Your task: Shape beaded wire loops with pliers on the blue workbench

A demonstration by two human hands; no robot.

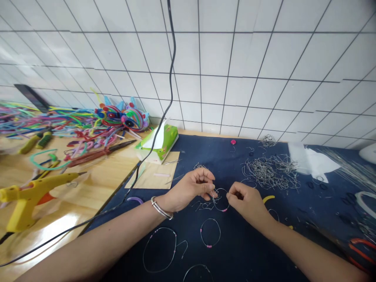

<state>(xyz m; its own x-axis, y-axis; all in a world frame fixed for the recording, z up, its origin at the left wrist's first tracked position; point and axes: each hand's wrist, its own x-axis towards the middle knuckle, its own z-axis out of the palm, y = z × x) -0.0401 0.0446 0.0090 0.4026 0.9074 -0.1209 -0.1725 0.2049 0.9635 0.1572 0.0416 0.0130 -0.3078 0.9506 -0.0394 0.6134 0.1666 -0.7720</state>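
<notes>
Between my two hands is a thin wire ring (216,209) with pink beads at its lower edge. My left hand (199,184), with a silver bangle at the wrist, pinches the ring's left side. The fingers of my right hand (242,199) are closed on its right side. Just below lies a beaded wire ring (220,233) on the dark blue cloth (126,243). A larger wire ring (143,258) with a hooked loose end is to its left, and part of another wire ring (198,265) shows at the bottom edge. Short wire bits (202,205) lie behind the held ring.
A tangled heap of wire pieces (264,172) lies at the right back, near a white paper piece (320,162). Orange-handled scissors (362,248) are at far right. At left are a tissue pack (169,141), a yellow glue gun (38,192) and pipe cleaners (67,121). A black cable (173,58) hangs across the view.
</notes>
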